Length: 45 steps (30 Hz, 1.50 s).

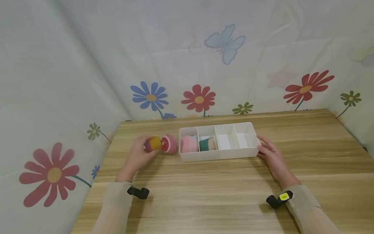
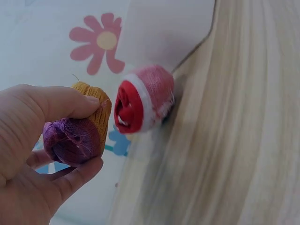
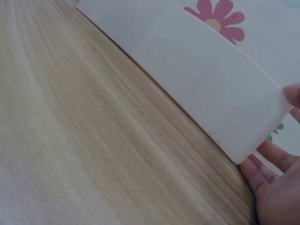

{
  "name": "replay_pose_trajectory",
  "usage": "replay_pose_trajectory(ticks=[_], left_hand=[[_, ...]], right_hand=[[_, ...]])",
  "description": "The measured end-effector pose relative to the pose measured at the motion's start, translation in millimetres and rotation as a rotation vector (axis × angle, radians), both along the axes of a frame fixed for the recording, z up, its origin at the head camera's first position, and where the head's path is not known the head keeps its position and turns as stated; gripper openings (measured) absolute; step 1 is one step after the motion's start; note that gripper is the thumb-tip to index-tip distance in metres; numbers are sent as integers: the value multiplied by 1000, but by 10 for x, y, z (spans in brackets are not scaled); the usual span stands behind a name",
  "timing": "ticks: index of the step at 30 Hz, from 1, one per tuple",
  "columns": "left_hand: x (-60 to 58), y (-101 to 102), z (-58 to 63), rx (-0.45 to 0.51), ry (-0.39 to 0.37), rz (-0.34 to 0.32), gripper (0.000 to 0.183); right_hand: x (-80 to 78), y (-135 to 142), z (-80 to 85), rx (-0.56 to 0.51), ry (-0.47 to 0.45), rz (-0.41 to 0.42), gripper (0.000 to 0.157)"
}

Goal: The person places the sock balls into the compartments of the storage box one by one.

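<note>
My left hand pinches a rolled-up sock, mustard yellow and purple, between thumb and fingers. Close beside it, a pink rolled sock with a white band and red face lies on the table, left of a white divided box. My right hand rests at the box's right end, its fingers fairly straight and touching the end wall. The leftmost compartment contains a light pink rolled sock; in the compartment beside it sits a green and beige rolled sock.
The box has thin upright dividers and stands near the back of a wood-grain table. Behind the table hangs a pale curtain printed with flowers and a butterfly; it also borders the left side.
</note>
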State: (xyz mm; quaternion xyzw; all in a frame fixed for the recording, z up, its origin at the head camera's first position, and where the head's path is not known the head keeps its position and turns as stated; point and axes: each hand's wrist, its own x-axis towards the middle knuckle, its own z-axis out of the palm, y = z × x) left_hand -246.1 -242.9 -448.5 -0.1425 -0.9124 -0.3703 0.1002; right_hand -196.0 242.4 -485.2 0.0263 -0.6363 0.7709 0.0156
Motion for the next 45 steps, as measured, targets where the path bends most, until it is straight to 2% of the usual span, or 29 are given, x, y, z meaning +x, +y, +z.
replay_pose_trajectory(ticks=[6,17,36,45], left_hand=[[17,141,101,18,38,-37,52],[62,389,239,15,39,-97,53],[-12,656,248,18,98,-164,54],[-22,822,233,64,81,-192,53]], right_hand=[[7,1,-16,-6,9,-2,49],[-6,6,-26,2,2,-6,51],[-12,2,-9,9,1,-15,49],[-4,-2,-2,9,-6,-20,50]])
